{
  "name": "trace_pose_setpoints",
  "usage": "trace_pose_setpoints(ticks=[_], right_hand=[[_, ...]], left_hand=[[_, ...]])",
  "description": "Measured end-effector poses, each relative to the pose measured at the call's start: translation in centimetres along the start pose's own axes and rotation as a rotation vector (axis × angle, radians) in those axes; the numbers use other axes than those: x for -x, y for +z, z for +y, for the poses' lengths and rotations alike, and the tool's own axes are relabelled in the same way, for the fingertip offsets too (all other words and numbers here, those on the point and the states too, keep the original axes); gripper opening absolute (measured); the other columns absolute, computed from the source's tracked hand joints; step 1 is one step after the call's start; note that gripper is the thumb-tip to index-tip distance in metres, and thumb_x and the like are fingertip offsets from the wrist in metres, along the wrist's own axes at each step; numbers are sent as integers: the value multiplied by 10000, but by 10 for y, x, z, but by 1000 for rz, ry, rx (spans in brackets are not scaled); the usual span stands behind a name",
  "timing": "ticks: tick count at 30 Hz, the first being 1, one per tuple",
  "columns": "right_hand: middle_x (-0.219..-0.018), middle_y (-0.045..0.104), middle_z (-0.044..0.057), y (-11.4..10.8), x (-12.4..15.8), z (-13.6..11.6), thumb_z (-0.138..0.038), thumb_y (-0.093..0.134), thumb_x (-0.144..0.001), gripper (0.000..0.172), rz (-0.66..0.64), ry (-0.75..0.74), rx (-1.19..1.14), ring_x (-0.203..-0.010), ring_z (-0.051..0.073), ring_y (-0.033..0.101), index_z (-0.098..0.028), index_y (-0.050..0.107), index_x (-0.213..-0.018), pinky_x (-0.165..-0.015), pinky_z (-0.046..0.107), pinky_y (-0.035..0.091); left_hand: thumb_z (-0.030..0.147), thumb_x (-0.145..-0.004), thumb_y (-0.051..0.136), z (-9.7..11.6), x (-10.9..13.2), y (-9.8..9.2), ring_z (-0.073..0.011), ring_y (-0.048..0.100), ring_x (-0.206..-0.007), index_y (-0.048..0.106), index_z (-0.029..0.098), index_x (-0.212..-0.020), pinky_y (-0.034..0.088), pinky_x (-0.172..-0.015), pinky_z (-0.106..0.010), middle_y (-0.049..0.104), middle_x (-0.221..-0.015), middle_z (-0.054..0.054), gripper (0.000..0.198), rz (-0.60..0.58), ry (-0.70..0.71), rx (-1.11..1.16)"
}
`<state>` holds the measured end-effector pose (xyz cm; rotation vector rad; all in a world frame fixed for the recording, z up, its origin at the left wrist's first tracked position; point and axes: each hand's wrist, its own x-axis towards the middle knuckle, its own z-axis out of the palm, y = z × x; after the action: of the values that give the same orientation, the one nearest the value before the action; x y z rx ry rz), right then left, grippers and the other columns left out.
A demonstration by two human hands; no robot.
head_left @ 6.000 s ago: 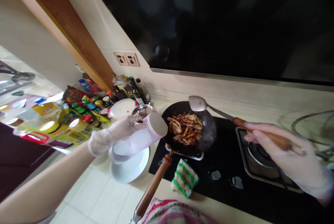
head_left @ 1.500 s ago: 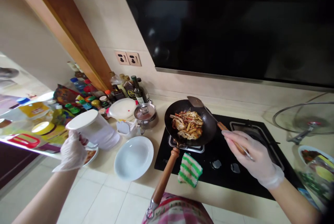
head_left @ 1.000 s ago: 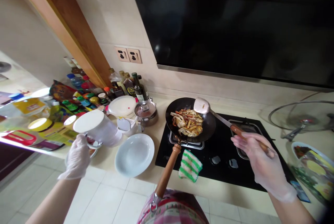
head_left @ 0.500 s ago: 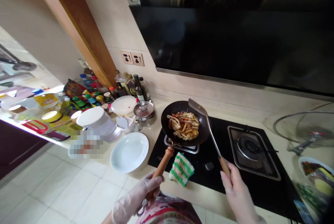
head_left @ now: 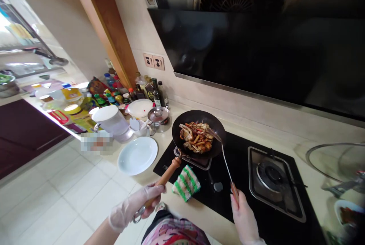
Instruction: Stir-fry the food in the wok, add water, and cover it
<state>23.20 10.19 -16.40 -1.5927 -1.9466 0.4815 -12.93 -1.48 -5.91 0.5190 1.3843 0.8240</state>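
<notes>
A black wok (head_left: 216,138) of browned stir-fried pieces (head_left: 195,140) sits on the left burner of a black gas hob (head_left: 245,195). My gloved left hand (head_left: 134,207) is wrapped round the end of the wok's long wooden handle (head_left: 164,176). My right hand (head_left: 245,220) grips the wooden grip of a metal spatula (head_left: 221,150), whose blade lies in the food. A white lidded container (head_left: 110,120) stands on the counter to the left, away from both hands.
An empty white plate (head_left: 137,155) lies left of the hob. A green-and-white striped cloth (head_left: 186,182) rests at the hob's front edge. A small steel lidded pot (head_left: 158,117), bottles and jars crowd the back left. A glass lid (head_left: 336,161) sits at right, beside the free right burner (head_left: 270,176).
My left hand set down the white container and took the wok handle. My right hand drew back toward me, and the spatula blade dropped from the wok's far rim into the food.
</notes>
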Motion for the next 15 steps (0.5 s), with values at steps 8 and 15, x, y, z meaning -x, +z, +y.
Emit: trace_pose_setpoints(ticks=[8,15], right_hand=[[-770,769,155,6,5,8,-759,229,-919,631,-53,109,16,-624,331,756,-232,575,-939,-476,365,531],[-934,793,129,-17,28,14,-669,462,-842,459,16,310,-107,-826,326,774,-260,609,-992,-657,388,608]], left_hand=[[635,-815,588,-6,-1,-11,-44,389,-372,574,191,-901,177,-380,-230,503,-605,74,452,-54,24,-13],[622,-823,592,-5,-5,-26,-44,396,-376,574,187,-915,162,-381,-231,492,-615,75,445,-135,14,26]])
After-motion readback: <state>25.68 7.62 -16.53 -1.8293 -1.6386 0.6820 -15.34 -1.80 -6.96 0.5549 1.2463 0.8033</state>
